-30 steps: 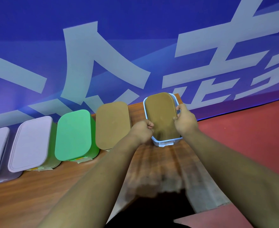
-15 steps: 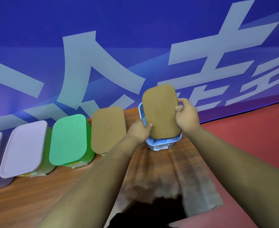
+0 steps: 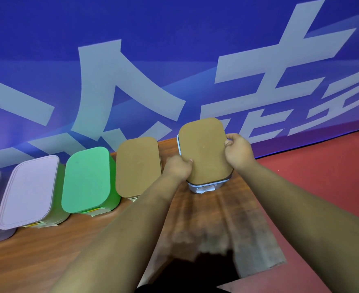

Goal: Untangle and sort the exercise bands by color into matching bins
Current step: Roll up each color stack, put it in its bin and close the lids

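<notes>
The brown lid (image 3: 204,151) is held over the blue bin (image 3: 204,187) at the counter's (image 3: 47,250) far right corner, the grip of left hand (image 3: 177,168) and right hand (image 3: 239,151) clamped on its edges. No bands are seen. Risk: if the lid catches, the bin could be dragged off the edge.

Both forearms are bare along all their visible length, and the left hand (image 3: 177,167) and right hand (image 3: 239,152) are bare as well, a short nail showing on the left thumb. Between the arms, over the near edge of the desk (image 3: 47,261), sits a black, blurred patch of clothing (image 3: 187,273); which garment cannot be told.
</notes>
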Action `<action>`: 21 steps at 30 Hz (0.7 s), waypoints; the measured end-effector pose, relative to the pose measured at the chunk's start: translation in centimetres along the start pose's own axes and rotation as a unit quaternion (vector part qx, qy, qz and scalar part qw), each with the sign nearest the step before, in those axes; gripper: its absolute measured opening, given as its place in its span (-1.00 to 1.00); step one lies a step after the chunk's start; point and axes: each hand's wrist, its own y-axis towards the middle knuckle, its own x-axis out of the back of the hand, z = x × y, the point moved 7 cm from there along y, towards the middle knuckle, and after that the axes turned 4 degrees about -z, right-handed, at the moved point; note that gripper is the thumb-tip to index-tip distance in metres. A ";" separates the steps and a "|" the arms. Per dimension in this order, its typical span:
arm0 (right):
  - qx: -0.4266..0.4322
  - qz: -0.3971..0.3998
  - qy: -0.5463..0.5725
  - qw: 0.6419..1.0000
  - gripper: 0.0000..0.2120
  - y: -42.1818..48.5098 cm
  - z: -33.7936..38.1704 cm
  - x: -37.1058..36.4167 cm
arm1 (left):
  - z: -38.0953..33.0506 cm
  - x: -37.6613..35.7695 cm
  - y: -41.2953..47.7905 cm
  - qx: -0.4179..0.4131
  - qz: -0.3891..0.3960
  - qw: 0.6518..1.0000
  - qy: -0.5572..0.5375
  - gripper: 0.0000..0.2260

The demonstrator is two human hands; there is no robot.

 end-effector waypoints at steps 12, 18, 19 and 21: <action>0.058 0.093 -0.200 0.974 -0.69 0.5 -1.7 -1.9 | 1.0 -0.4 0.0 -0.017 0.019 1.000 0.011 -0.65; 0.049 0.105 -0.235 0.965 -0.67 0.7 -2.2 -2.4 | 0.6 -0.4 -0.1 -0.033 0.017 0.997 0.064 -0.67; 0.052 0.110 -0.234 0.965 -0.66 0.7 -2.3 -2.6 | 0.5 -0.5 -0.1 -0.035 0.018 0.997 0.070 -0.69; 0.053 0.114 -0.229 0.965 -0.64 0.9 -2.5 -2.7 | 0.5 -0.6 -0.2 -0.032 0.020 0.996 0.081 -0.76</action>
